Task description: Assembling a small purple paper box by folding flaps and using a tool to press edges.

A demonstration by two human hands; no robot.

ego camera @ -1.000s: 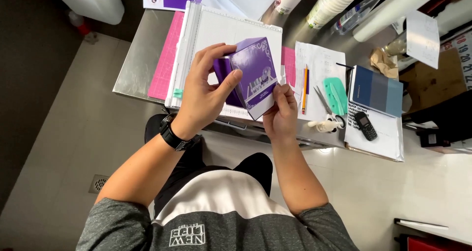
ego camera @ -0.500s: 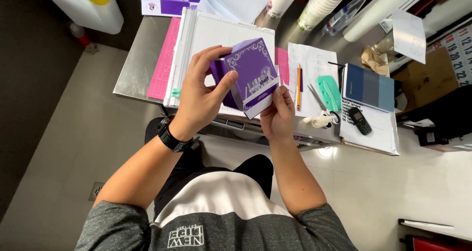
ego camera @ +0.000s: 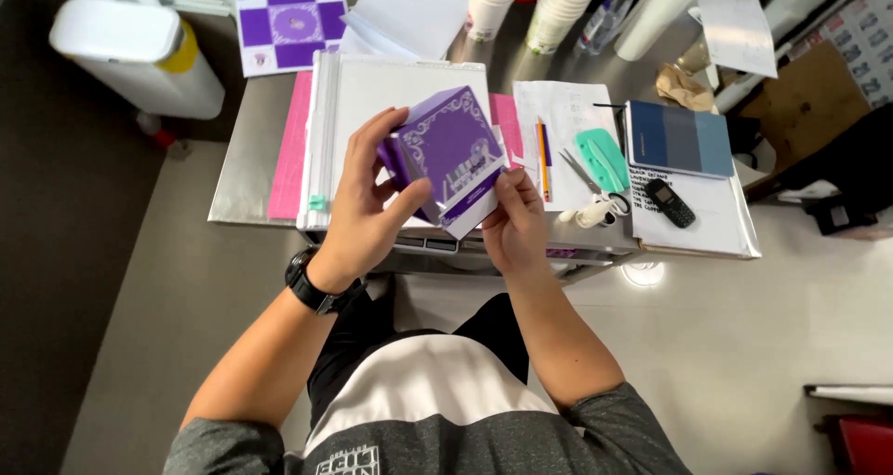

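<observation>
A purple card box (ego camera: 451, 149) with white ornamental print is held up in front of me, above a white paper trimmer (ego camera: 372, 93) on a steel table (ego camera: 246, 177). My left hand (ego camera: 367, 205) wraps around the box's left side, thumb on its front face, with a black watch on the wrist. My right hand (ego camera: 516, 224) pinches the box's lower right corner, where a white flap shows.
Right of the trimmer lie a pencil (ego camera: 541, 159), scissors (ego camera: 581, 170), a mint-green tool (ego camera: 603, 159), a blue notebook (ego camera: 677, 138) and a small black phone (ego camera: 671, 202). Stacked paper cups (ego camera: 563, 10), a purple printed sheet (ego camera: 288, 14) and a white bin (ego camera: 135, 52) stand behind.
The box has turned slightly in my hands, showing more of its purple front. Both hands keep their hold on it.
</observation>
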